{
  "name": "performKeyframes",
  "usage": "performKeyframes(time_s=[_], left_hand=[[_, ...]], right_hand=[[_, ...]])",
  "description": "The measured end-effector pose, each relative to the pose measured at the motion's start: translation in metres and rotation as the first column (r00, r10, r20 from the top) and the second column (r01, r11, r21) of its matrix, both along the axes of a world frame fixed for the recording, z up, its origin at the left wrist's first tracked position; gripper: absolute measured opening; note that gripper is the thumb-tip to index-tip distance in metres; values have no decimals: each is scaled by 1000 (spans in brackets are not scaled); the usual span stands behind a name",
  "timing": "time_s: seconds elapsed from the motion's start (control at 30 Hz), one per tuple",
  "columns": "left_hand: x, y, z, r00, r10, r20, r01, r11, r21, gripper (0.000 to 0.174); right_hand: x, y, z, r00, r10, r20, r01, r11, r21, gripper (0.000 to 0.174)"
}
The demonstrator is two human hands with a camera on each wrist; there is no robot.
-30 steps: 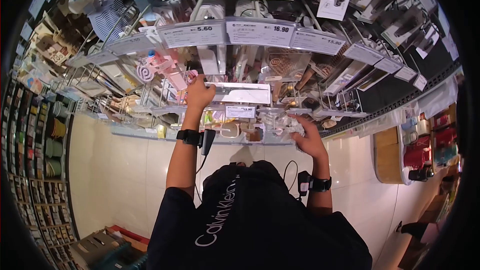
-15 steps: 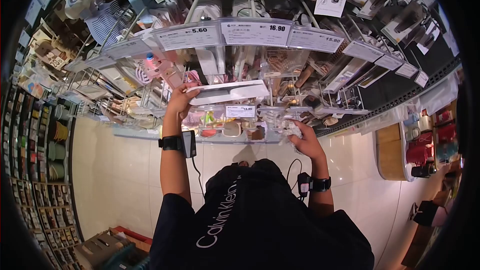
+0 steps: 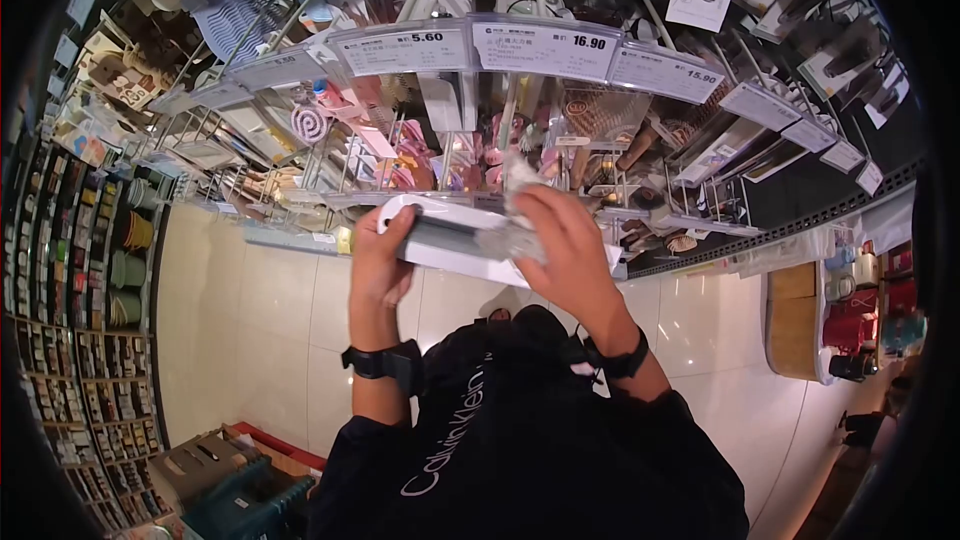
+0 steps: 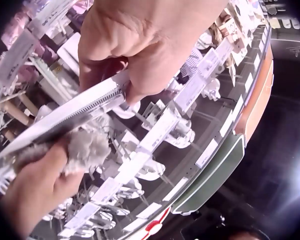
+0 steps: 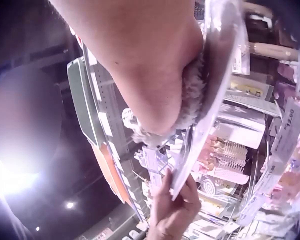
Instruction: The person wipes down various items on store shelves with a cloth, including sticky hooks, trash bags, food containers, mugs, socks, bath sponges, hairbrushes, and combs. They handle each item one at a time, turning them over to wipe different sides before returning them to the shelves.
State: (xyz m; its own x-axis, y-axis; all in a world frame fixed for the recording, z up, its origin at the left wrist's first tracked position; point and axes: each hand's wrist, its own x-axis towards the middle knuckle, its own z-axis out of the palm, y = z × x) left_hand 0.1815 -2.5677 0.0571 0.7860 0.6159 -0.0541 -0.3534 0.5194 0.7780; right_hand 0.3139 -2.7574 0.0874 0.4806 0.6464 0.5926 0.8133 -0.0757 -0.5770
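My left hand [image 3: 376, 265] grips the left end of a white card [image 3: 455, 262] that carries a dark comb [image 3: 440, 234], thumb on the front. The comb's fine teeth show edge-on in the left wrist view, next to the fingers. My right hand [image 3: 572, 252] holds a fluffy grey-white cloth [image 3: 517, 232] against the right part of the comb pack, curled fingers covering some of it. Seen from the right wrist, the cloth [image 5: 192, 97] is bunched between the hand and the card, with my left hand [image 5: 174, 215] at the far end.
A shelf rack with price labels [image 3: 545, 48] and hanging packs stands in front. Pink hair items [image 3: 408, 158] hang behind the comb pack. Tiled floor [image 3: 300, 310] lies below. At lower left sits a teal crate [image 3: 240, 505], and a wooden counter [image 3: 795, 325] is at right.
My left hand has brought the comb pack off the rack and closer to the body. My right hand has moved up and left with the cloth, onto the pack.
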Motion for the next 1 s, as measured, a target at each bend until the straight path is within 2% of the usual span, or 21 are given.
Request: performKeyframes(time_s=[0.07, 0.17, 0.2, 0.27, 0.3, 0.37, 0.4, 0.47, 0.53, 0.6, 0.63, 0.67, 0.7, 0.73, 0.83, 0.9, 0.93, 1.0], left_hand=[[11, -24, 9, 1000, -6, 13, 7, 999, -34, 23], [27, -56, 13, 999, -16, -44, 11, 995, -103, 31], [30, -60, 0, 994, -102, 32, 105, 988, -110, 29], [36, -85, -5, 995, -53, -79, 44, 993, -112, 31], [41, -98, 2, 995, -63, -82, 54, 992, -114, 31], [48, -122, 14, 982, 129, -137, -167, 933, -318, 33], [47, -126, 12, 982, 115, -151, -158, 935, -318, 33], [39, -123, 7, 995, 27, -92, -43, 983, -179, 35], [33, -126, 23, 996, 14, -87, -23, 994, -104, 37], [32, -130, 28, 990, -46, -137, 30, 993, -116, 33], [31, -133, 20, 989, -41, -141, 25, 993, -117, 33], [29, -135, 4, 983, -89, -161, 60, 982, -179, 32], [29, -138, -4, 975, -139, -174, 96, 967, -237, 31], [28, -152, -9, 974, -73, -215, 57, 995, -79, 27], [24, -161, 11, 971, -68, -227, 59, 997, -45, 27], [14, -153, 12, 986, -60, -156, 63, 998, 13, 30], [10, -151, 20, 978, -36, -203, 50, 997, 63, 32], [-2, -136, 30, 974, -72, -215, 105, 983, 148, 33]], right_hand=[[1, 11, -1, 990, 78, 118, -60, 987, -148, 53], [-6, 9, -2, 988, 112, 110, -86, 971, -221, 53], [-8, 8, 1, 988, 113, 108, -86, 970, -227, 53], [-7, 4, 12, 970, 124, 211, -93, 984, -150, 59], [-6, -2, 15, 965, 162, 207, -125, 975, -183, 62], [-2, -17, 13, 963, 149, 226, -101, 972, -210, 61], [-2, -24, 10, 958, 145, 248, -87, 969, -232, 60], [5, -55, 1, 972, 114, 207, -58, 964, -260, 58], [13, -89, -18, 991, 28, 127, 14, 948, -318, 60], [5, -103, -35, 993, 26, 112, 7, 961, -278, 59], [-6, -99, -38, 985, 79, -156, -90, 994, -63, 57], [-18, -94, -40, 899, 180, -399, -120, 978, 171, 56], [-22, -90, -27, 991, 110, 82, -104, 992, -78, 54], [-30, -77, -20, 989, 86, 124, -85, 996, -10, 54], [-35, -76, -9, 990, 22, 140, -16, 999, -42, 58], [-26, -91, -14, 996, 85, -24, -85, 996, -19, 60], [-22, -100, -20, 996, 65, -68, -66, 998, -22, 61], [-9, -116, -31, 919, 90, -384, -138, 986, -97, 51]])
